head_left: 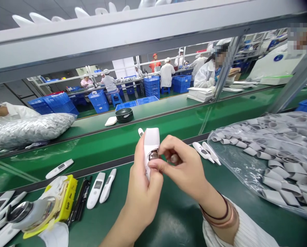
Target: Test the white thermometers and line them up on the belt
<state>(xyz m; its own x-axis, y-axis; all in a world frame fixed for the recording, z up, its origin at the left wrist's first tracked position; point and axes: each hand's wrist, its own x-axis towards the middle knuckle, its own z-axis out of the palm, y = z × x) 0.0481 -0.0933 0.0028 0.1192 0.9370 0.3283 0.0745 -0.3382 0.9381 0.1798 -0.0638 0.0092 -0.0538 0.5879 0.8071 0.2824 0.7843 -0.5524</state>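
My left hand [143, 192] is wrapped round a white handheld thermometer body [151, 142], held upright above the green bench. My right hand [184, 168] pinches at a small round metal part [154, 155] on the front of that body, thumb and forefinger pressed together. Two more white thermometers [101, 185] lie side by side on the bench to the left of my hands. Another pair [206, 152] lies to the right.
A clear bag of several grey-white caps [272, 154] fills the right side. A yellow tool holder [63, 199] with pens sits at lower left beside more thermometers [59, 168]. A black round fan [124, 115] stands beyond the conveyor. Other workers sit at far benches.
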